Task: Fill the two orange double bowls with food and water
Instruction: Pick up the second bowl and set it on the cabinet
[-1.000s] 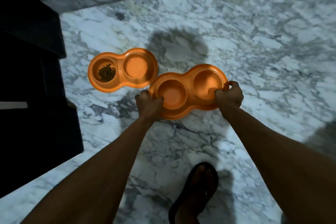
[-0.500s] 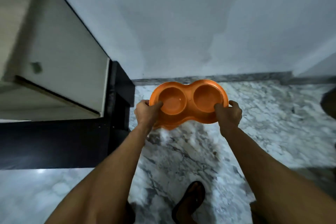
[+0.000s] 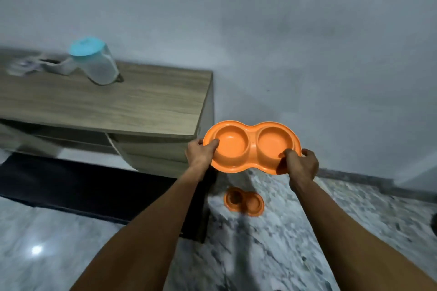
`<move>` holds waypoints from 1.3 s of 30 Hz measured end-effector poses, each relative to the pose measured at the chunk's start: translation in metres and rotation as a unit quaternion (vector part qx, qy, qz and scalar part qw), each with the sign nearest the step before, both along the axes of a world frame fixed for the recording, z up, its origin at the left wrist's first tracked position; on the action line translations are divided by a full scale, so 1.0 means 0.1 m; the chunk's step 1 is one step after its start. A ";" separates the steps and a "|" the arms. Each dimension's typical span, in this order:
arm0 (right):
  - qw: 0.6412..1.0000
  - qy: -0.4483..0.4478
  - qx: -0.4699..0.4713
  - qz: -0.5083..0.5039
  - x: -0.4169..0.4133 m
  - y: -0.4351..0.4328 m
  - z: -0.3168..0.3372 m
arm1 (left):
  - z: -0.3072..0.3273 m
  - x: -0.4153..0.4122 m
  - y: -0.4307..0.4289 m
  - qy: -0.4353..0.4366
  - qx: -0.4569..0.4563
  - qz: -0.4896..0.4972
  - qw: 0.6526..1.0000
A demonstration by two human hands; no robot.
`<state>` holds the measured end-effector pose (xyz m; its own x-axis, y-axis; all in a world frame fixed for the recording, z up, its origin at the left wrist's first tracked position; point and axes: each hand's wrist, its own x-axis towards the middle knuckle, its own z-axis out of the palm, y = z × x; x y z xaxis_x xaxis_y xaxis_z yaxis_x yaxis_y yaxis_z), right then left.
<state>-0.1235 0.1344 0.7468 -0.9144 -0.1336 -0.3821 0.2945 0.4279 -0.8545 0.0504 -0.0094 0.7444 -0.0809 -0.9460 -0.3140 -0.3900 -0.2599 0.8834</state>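
Note:
I hold an orange double bowl (image 3: pixel 252 146) in the air, level, near the right end of a wooden cabinet. Both of its cups look empty. My left hand (image 3: pixel 199 152) grips its left rim, thumb inside the left cup. My right hand (image 3: pixel 299 168) grips its right rim. A second orange double bowl (image 3: pixel 244 201) lies on the marble floor below, with dark food in its left cup. A clear jug with a light-blue lid (image 3: pixel 94 62) stands on the cabinet top at the far left.
The wooden cabinet (image 3: pixel 132 104) fills the left, with a white container (image 3: pixel 54 66) beside the jug. A dark base (image 3: pixel 82 186) runs under it. A grey wall is straight ahead. Marble floor (image 3: pixel 295 231) spreads below and to the right.
Both hands have lifted the bowl from the floor up to cabinet height. The view has risen, so the cabinet top and jug now show and the other bowl lies far below.

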 end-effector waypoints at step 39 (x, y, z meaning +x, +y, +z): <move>0.983 -0.015 0.028 0.179 4.30 -5.30 0.03 | 0.39 4.73 -4.89 -0.077 -0.048 0.083 0.992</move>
<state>0.3064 -0.3957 0.7500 -0.8005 -0.4226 -0.4249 0.1418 0.5554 -0.8194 0.5233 -0.4984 0.7837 0.1204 -0.9683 -0.2188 -0.4820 -0.2497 0.8398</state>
